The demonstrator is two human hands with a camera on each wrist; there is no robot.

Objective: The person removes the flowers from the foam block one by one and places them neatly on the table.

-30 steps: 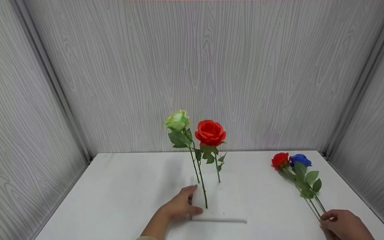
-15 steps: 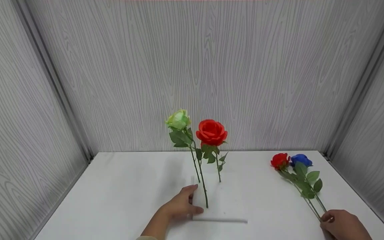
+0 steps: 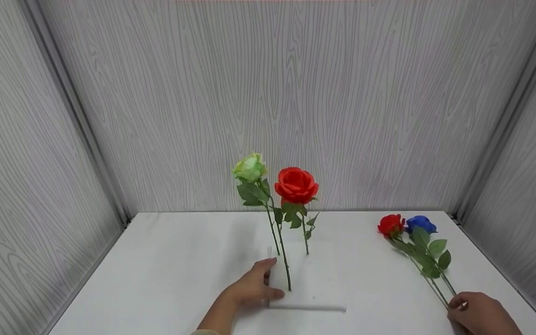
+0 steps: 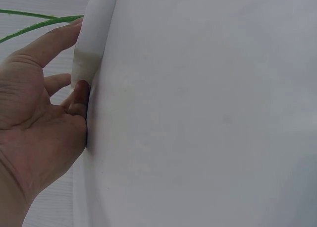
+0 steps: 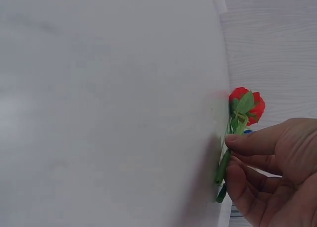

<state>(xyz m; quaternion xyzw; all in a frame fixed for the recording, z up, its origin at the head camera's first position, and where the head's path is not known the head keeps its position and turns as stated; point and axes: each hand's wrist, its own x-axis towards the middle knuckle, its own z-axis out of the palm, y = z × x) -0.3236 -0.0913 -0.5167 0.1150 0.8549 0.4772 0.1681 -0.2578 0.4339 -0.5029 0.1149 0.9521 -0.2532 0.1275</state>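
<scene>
My left hand (image 3: pixel 251 284) holds the left edge of a white board (image 3: pixel 317 291), its thumb on top and its fingers against the side. Three stems stand upright in this board; a pale green rose (image 3: pixel 249 167) and a large red rose (image 3: pixel 296 185) show above them. At the right, my right hand (image 3: pixel 482 312) pinches a green stem (image 5: pixel 224 166) between thumb and fingers, close over the table. Two roses lie there with their stems running to that hand: a smaller red rose (image 3: pixel 391 225) and a blue rose (image 3: pixel 420 225).
The white table (image 3: pixel 179 260) carries the board and the lying roses. A grey wood-grain back wall (image 3: pixel 365 107) rises behind it, with matching panels (image 3: pixel 30 163) on both sides.
</scene>
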